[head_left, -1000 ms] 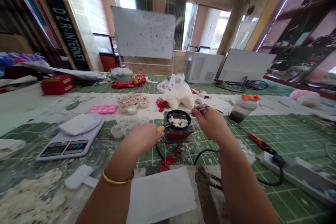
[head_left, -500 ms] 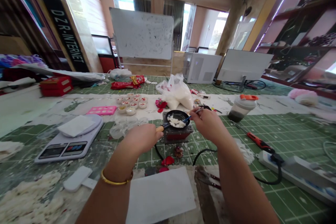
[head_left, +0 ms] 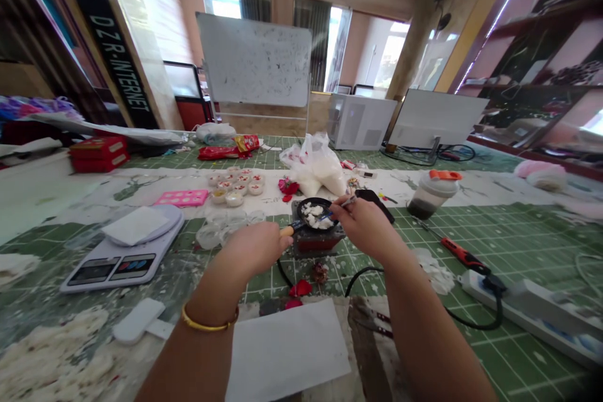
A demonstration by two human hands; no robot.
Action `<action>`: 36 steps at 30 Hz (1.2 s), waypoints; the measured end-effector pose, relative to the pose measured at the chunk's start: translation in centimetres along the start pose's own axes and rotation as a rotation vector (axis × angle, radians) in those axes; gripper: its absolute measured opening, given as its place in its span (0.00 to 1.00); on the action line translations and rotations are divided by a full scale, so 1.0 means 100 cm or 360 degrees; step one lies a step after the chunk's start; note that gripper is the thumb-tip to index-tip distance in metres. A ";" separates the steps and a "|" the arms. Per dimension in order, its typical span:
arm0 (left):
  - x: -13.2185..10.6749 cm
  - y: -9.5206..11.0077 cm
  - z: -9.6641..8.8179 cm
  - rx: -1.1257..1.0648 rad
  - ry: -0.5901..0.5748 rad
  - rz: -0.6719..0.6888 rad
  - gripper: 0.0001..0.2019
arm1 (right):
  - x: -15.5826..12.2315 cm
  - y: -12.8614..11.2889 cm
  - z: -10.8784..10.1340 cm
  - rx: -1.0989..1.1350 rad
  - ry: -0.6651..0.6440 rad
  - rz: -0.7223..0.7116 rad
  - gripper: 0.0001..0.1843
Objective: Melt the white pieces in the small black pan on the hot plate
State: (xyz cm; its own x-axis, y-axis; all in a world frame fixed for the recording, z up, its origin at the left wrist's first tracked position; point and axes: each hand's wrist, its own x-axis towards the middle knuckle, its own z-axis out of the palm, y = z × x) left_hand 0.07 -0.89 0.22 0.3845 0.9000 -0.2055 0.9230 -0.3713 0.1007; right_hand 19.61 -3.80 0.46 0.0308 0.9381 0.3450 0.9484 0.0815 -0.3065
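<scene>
A small black pan [head_left: 313, 206] with white lumps in it sits on a little red heater [head_left: 316, 240] at the middle of the table. My left hand [head_left: 257, 245] is closed round the pan's wooden handle. My right hand [head_left: 363, 225] pinches a thin metal utensil [head_left: 336, 208] whose tip reaches into the white lumps.
A kitchen scale [head_left: 125, 246] lies to the left, a pink mould [head_left: 184, 198] and several small filled cups [head_left: 238, 184] behind it. A plastic bag [head_left: 316, 165] of white stuff, a lidded cup [head_left: 433, 193], a red-handled tool [head_left: 464, 253], a power strip [head_left: 532, 309] and a white sheet [head_left: 287, 348] surround the pan.
My right hand has shifted left toward the pan, bringing the utensil's tip deeper over the white lumps. My left hand stays on the handle.
</scene>
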 end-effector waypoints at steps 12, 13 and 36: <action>0.000 0.001 -0.001 0.0002 -0.0026 0.0000 0.21 | -0.003 0.002 -0.003 0.0033 -0.0039 -0.0006 0.16; -0.001 0.001 -0.001 0.0000 -0.0026 0.0004 0.21 | -0.003 0.002 -0.003 0.0001 0.0013 0.0016 0.16; 0.001 0.001 0.001 0.0023 -0.0001 0.0018 0.21 | -0.002 0.009 -0.008 -0.0169 0.0065 0.0092 0.20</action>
State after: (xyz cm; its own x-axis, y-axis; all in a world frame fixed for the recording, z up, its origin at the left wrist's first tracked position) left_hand 0.19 -0.85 0.13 0.3949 0.8955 -0.2053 0.9187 -0.3847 0.0892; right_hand 20.72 -4.19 0.82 0.0971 0.9256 0.3658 0.9727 -0.0105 -0.2318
